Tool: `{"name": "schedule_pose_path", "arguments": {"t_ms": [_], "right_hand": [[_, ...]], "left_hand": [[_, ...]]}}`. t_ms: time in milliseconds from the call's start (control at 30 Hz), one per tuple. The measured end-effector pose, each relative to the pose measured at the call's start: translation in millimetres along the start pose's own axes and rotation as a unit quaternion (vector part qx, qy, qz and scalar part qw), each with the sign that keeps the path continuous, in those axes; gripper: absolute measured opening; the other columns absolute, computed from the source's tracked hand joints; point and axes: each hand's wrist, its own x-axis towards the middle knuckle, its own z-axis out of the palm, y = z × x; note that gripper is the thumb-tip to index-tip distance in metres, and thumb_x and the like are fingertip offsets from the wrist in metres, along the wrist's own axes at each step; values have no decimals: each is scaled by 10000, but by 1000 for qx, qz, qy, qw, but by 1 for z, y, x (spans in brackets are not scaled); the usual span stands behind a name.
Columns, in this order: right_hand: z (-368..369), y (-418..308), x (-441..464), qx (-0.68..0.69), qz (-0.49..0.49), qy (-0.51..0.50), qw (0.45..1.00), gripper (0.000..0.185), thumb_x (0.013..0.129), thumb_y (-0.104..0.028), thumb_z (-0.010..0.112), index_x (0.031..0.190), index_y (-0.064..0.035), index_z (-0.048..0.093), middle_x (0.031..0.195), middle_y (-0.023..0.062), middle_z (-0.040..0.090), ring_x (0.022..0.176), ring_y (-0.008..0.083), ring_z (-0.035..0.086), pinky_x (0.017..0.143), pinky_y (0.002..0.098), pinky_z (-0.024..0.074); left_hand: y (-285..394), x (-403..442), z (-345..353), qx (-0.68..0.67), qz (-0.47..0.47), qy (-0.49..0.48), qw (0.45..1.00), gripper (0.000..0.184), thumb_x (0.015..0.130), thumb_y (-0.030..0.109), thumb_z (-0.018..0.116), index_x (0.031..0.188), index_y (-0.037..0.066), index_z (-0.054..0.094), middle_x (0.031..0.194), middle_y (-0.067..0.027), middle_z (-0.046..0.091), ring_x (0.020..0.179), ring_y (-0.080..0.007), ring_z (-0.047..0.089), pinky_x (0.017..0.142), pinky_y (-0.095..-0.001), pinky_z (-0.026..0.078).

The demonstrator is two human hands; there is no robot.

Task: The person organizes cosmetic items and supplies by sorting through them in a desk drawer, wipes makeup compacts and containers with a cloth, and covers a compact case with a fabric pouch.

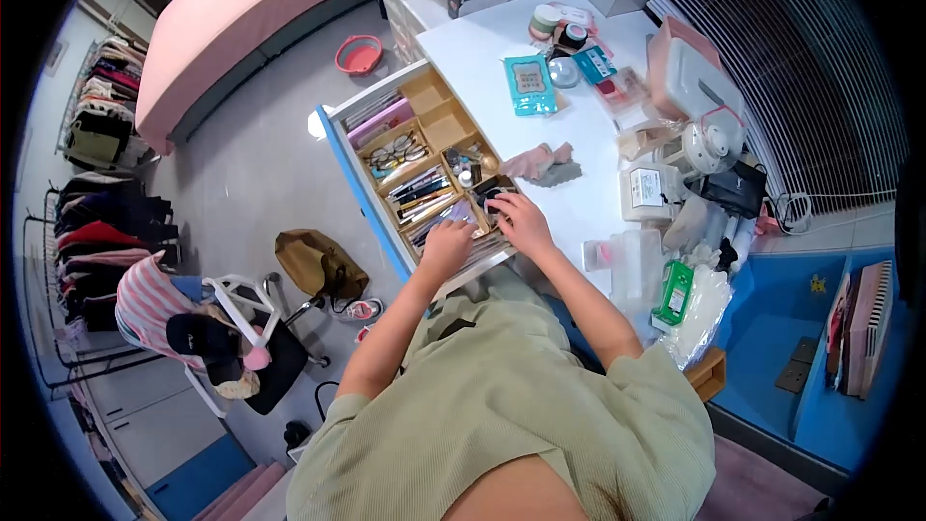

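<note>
Both my hands reach into the pulled-out drawer (359,180), which holds wooden divider boxes. My left hand (449,245) is over a front compartment beside thin purple packets (461,211); its fingers are curled together, and what they hold, if anything, is hidden. My right hand (522,226) is at the compartment to the right, its fingers apart and bent down next to a small dark item (493,197). Behind the hands lie pens and slim sticks (422,188), eyeglasses (396,152) and small bottles (466,177). A purple case (384,123) lies at the drawer's far left.
On the white desk (473,63) are a crumpled pink and grey cloth (545,164), a teal packet (530,85), clear containers (637,265) and a green box (673,292). A brown bag (320,265) and a chair (253,314) stand left; a red basin (359,56) is on the floor.
</note>
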Motion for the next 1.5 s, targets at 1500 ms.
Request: {"name": "schedule_pose_path", "arguments": {"t_ms": [1500], "right_hand": [[-111, 268, 128, 481, 434, 389, 655, 363, 788, -144, 490, 1110, 22, 477, 970, 75, 536, 869, 156, 496, 785, 275, 402]], "left_hand": [[113, 418, 134, 65, 85, -55, 993, 283, 705, 138, 584, 987, 138, 603, 1055, -89, 576, 976, -269, 576, 659, -362, 519]]}}
